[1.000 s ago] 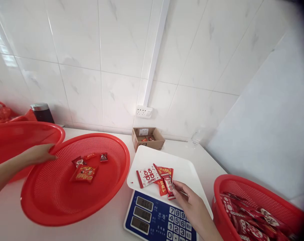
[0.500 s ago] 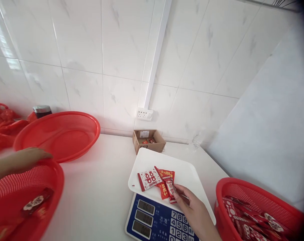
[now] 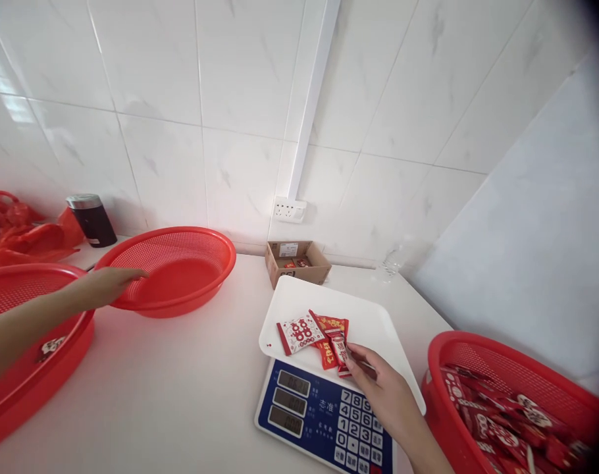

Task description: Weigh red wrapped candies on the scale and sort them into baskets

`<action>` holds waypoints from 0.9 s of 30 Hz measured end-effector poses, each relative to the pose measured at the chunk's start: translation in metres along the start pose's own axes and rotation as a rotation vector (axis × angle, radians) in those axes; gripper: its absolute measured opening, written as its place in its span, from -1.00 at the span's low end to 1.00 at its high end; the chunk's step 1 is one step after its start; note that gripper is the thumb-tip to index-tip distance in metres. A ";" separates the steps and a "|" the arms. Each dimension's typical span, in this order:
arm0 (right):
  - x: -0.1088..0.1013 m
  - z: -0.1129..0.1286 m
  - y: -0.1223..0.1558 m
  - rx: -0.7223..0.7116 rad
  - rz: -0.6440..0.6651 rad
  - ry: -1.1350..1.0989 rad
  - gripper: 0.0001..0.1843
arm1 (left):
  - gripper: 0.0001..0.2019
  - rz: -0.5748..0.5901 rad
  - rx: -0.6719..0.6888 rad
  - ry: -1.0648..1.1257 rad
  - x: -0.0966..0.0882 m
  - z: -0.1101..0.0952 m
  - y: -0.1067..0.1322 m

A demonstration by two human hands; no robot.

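Note:
My left hand point(image 3: 104, 287) grips the near rim of an empty red mesh basket point(image 3: 181, 253) at the back of the counter, fingers curled over the edge. My right hand point(image 3: 381, 388) rests on the white tray point(image 3: 304, 299) of a blue digital scale point(image 3: 324, 424), its fingertips touching a small red candy packet point(image 3: 339, 352). A white-and-red packet point(image 3: 299, 333) and other red packets point(image 3: 332, 326) lie beside it on the tray.
A second red basket point(image 3: 13, 355) with a few packets sits at the near left under my forearm. A red basket point(image 3: 507, 415) full of packets stands at the right. A small cardboard box point(image 3: 297, 262), a dark jar point(image 3: 91, 220) and red bags point(image 3: 18, 230) line the tiled wall.
The basket holding a few packets has slid off to the near left. My left hand then reached back and took hold of the empty basket's rim. My right hand stayed on the scale tray.

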State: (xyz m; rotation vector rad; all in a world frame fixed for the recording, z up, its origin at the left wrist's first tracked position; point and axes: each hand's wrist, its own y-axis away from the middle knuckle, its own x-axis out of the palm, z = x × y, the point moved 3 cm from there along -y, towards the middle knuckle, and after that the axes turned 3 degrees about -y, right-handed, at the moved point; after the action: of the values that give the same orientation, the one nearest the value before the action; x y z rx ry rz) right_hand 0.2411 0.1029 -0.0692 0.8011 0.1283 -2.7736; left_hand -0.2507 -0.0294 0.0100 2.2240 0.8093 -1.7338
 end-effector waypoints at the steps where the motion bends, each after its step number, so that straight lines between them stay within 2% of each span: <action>1: 0.000 0.000 0.000 0.006 0.005 0.000 -0.43 | -0.63 0.090 0.051 0.025 0.007 -0.011 0.002; 3: 0.001 -0.001 0.001 0.021 0.015 0.013 -0.41 | -0.60 0.245 0.130 0.055 0.021 -0.034 0.010; 5: 0.001 -0.001 0.001 0.030 0.023 0.031 -0.39 | -0.53 0.328 0.180 0.069 0.032 -0.053 0.019; 8: 0.000 -0.001 0.001 0.026 0.021 0.045 -0.38 | -0.45 0.365 0.229 0.042 0.044 -0.075 0.030; 12: -0.001 -0.001 0.001 -0.009 -0.003 0.052 -0.44 | -0.39 0.382 0.294 -0.050 0.054 -0.087 0.039; 17: 0.000 0.001 0.003 -0.036 0.008 0.057 -0.51 | -0.45 0.450 0.418 -0.127 0.056 -0.090 0.050; 19: 0.000 0.003 0.004 -0.056 0.001 0.059 -0.52 | -0.45 0.441 0.456 -0.181 0.057 -0.087 0.053; 23: 0.000 0.008 0.006 -0.094 -0.014 0.079 -0.56 | -0.48 0.320 0.550 -0.267 0.061 -0.075 0.052; 27: -0.002 0.013 0.007 -0.120 -0.023 0.102 -0.61 | -0.57 0.180 0.583 -0.225 0.065 -0.057 0.041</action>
State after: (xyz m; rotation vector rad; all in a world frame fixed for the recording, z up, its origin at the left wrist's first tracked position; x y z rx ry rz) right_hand 0.2375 0.0947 -0.0575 0.9154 0.3212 -2.7160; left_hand -0.1712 -0.0166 -0.0412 2.2608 0.0435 -2.2821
